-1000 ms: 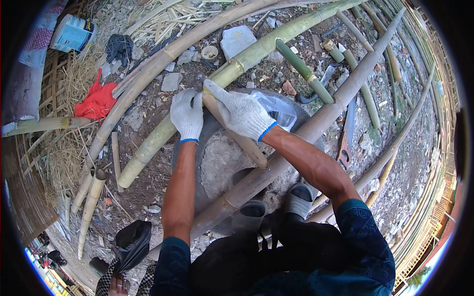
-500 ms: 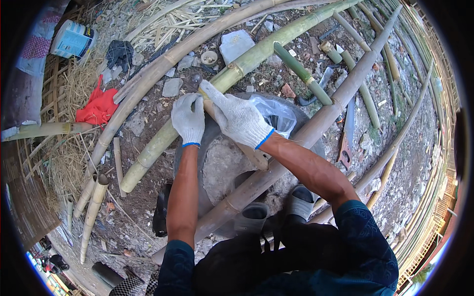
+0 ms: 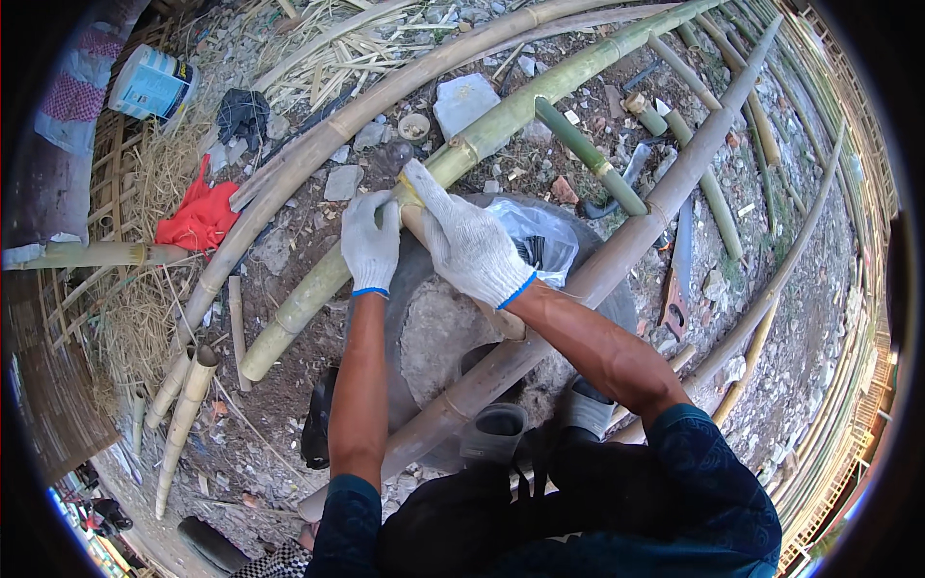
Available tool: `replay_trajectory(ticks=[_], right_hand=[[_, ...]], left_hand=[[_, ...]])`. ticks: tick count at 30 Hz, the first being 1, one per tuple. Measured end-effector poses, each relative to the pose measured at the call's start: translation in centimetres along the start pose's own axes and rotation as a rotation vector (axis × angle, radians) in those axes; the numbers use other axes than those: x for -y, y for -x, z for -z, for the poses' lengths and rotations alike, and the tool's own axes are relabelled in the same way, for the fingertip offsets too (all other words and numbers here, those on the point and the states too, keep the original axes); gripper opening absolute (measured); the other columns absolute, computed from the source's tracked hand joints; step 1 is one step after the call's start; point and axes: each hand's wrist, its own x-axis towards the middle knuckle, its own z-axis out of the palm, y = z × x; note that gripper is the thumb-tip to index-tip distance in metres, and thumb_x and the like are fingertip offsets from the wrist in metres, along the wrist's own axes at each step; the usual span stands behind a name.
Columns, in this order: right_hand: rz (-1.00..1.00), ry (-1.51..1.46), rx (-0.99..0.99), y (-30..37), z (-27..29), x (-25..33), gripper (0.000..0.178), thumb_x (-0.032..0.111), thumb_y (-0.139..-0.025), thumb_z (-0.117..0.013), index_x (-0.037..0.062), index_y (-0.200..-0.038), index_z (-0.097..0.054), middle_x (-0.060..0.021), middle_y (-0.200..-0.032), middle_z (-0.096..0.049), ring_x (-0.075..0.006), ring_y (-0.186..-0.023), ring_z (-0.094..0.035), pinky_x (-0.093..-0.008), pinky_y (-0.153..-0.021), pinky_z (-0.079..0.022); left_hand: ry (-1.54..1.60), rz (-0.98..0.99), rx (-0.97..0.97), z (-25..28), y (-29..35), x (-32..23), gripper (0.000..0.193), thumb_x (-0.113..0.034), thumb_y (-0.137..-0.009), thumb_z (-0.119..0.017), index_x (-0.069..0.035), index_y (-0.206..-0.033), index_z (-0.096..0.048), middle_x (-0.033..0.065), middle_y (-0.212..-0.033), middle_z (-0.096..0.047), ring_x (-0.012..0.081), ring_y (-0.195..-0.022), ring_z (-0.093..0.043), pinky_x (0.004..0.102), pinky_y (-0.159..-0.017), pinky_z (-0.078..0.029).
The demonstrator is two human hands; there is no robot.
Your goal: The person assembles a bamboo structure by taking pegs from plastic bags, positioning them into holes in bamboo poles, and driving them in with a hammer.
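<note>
My left hand (image 3: 371,241), in a white knit glove, has thumb and fingers drawn together by the joint where a short bamboo piece (image 3: 509,324) meets a long green bamboo pole (image 3: 294,313). Whatever the left fingers pinch is too small to make out. My right hand (image 3: 477,243), gloved alike, wraps around the short piece, its index finger stretched along the top. A yellowish band shows at that fingertip. Beyond it lies a dark, glossy round thing (image 3: 393,156), unclear in kind. Below the hands a brown bamboo pole (image 3: 501,371) slants across a round, tyre-like base (image 3: 621,299).
A clear plastic bag (image 3: 551,231) lies right of my hands. Farther right are a handsaw (image 3: 680,265) and a curved blade (image 3: 631,166). Left lie a red bag (image 3: 200,214), a white-and-blue bucket (image 3: 152,85) and upright bamboo stubs (image 3: 183,419). Rubble and poles cover the ground.
The whole view has shifted slightly. Both hands stay at the same joint, with only small finger movement at the short bamboo piece's end.
</note>
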Motion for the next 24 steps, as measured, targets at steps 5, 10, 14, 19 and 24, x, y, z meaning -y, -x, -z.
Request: replay_trajectory(ticks=[5,10,14,19,24], right_hand=[[-0.176,0.047,0.207,-1.1,-0.2,-0.8,0.065,0.015,-0.102,-0.059,0.0098,-0.163,-0.036,-0.0268,-0.098,-0.072,-0.0470,-0.084,-0.071,-0.0531,-0.072,-0.057],[0.033,-0.079,-0.133,-0.5,0.2,1.8,0.071,0.009,-0.100,-0.057,0.0132,-0.166,-0.032,-0.0259,-0.089,-0.069,-0.0451,-0.080,-0.070,-0.0530,-0.072,-0.055],[-0.128,0.147,0.156,-1.5,-1.8,-2.5,0.069,0.016,-0.102,-0.061,0.0110,-0.165,-0.032,-0.0310,-0.098,-0.071,-0.0448,-0.087,-0.072,-0.0542,-0.074,-0.056],[-0.085,0.001,-0.069,0.2,0.0,1.8,0.069,0.020,-0.103,-0.058,0.0108,-0.166,-0.030,-0.0336,-0.101,-0.071,-0.0461,-0.086,-0.072,-0.0545,-0.076,-0.056],[-0.141,0.086,0.104,-1.7,-1.3,-0.9,0.072,0.020,-0.101,-0.061,0.0135,-0.166,-0.030,-0.0296,-0.086,-0.070,-0.0459,-0.081,-0.071,-0.0547,-0.074,-0.056]], left_hand=[[-0.612,0.381,0.418,1.9,-0.4,1.5,0.054,-0.040,-0.108,-0.041,-0.005,-0.093,-0.080,0.0216,-0.097,-0.077,0.0402,-0.093,-0.075,0.0509,-0.086,-0.058],[-0.698,0.251,0.349,2.8,-0.8,2.8,0.059,-0.040,-0.107,-0.036,-0.006,-0.085,-0.078,0.0206,-0.086,-0.077,0.0407,-0.079,-0.077,0.0528,-0.074,-0.061],[-0.658,0.221,0.335,1.5,-0.1,2.8,0.051,-0.033,-0.104,-0.038,-0.007,-0.086,-0.077,0.0198,-0.084,-0.077,0.0395,-0.077,-0.077,0.0520,-0.072,-0.061],[-0.677,0.245,0.386,2.7,-0.7,2.4,0.049,-0.033,-0.104,-0.038,-0.008,-0.089,-0.077,0.0196,-0.086,-0.078,0.0389,-0.079,-0.077,0.0514,-0.073,-0.062],[-0.670,0.258,0.376,2.7,-0.2,2.5,0.048,-0.032,-0.104,-0.039,-0.007,-0.089,-0.077,0.0203,-0.086,-0.077,0.0390,-0.078,-0.077,0.0507,-0.072,-0.062]])
